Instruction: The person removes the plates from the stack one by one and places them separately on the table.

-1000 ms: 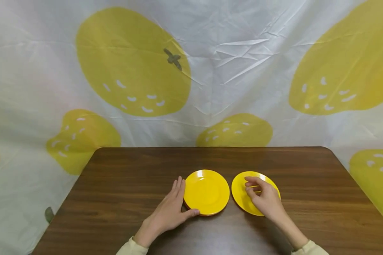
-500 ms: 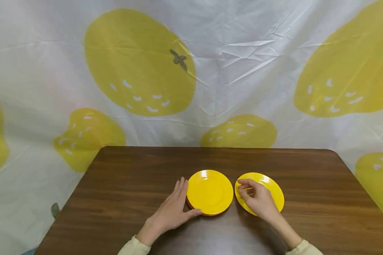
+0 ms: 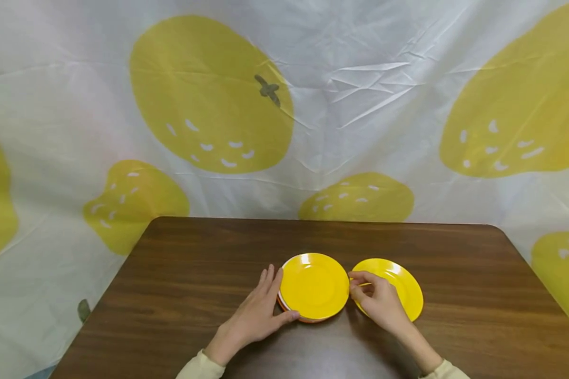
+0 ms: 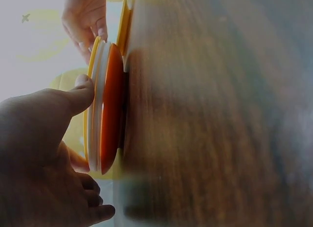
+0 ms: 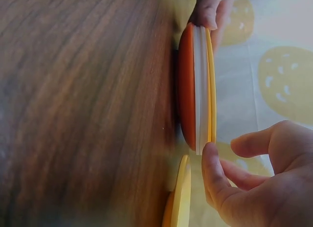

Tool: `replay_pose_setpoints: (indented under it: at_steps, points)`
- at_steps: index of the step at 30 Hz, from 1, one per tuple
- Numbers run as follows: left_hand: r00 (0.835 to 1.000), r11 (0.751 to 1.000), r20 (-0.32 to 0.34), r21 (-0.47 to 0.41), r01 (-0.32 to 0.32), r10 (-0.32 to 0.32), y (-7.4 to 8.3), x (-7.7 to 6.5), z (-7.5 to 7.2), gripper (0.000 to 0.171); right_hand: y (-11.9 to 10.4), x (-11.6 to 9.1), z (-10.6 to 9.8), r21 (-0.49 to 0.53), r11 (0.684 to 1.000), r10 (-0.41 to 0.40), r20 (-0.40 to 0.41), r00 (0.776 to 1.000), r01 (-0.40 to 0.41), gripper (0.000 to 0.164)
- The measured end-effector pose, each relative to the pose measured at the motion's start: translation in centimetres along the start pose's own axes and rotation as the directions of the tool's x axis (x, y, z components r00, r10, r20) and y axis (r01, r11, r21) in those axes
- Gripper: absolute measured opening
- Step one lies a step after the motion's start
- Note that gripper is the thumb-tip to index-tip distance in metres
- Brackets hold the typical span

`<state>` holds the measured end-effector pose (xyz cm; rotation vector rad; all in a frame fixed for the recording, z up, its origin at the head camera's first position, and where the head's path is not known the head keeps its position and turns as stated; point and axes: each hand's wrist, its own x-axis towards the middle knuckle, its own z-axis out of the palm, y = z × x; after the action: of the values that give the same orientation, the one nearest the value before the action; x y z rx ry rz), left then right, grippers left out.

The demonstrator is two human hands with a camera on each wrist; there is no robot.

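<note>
A stack of plates (image 3: 314,284) stands on the table: yellow on top, white below it, an orange plate (image 5: 187,90) at the bottom. The left hand (image 3: 251,318) rests against the stack's left side with straight fingers, its thumb at the front rim. At the right rim is the right hand (image 3: 379,305); in the right wrist view one fingertip touches the top yellow plate (image 5: 212,90), while another digit stays apart above it. A second yellow plate (image 3: 405,287) lies to the right, partly hidden beneath the right hand.
The dark wooden table (image 3: 208,247) has rounded far corners. Behind it hangs a white cloth (image 3: 341,116) printed with large yellow fruit. Light sleeves (image 3: 201,367) cover both forearms.
The right hand has moved left, from above the separate yellow plate to the stack's right rim. A white rim now shows at the stack's left. The view has shifted slightly.
</note>
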<state>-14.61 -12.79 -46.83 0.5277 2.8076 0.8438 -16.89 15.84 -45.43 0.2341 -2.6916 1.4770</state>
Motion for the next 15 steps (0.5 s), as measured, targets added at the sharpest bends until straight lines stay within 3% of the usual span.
replay_pose_setpoints:
  at_steps: [8,12,15]
  points:
    - [1.000,1.000,0.005,-0.011,0.016,-0.016,-0.15,-0.03,-0.12,0.100,0.02,0.10,0.15,0.038,0.999,0.030,0.021,0.999,-0.031,0.025]
    - [1.000,1.000,0.000,0.000,0.021,-0.021,-0.06,-0.04,-0.11,0.100,-0.23,0.10,-0.01,0.149,0.987,0.050,0.053,0.997,-0.057,0.029]
    - [1.000,1.000,0.000,0.015,0.021,-0.021,0.03,0.02,-0.07,0.099,-0.37,0.05,-0.02,0.259,0.961,0.077,0.096,0.992,-0.099,0.037]
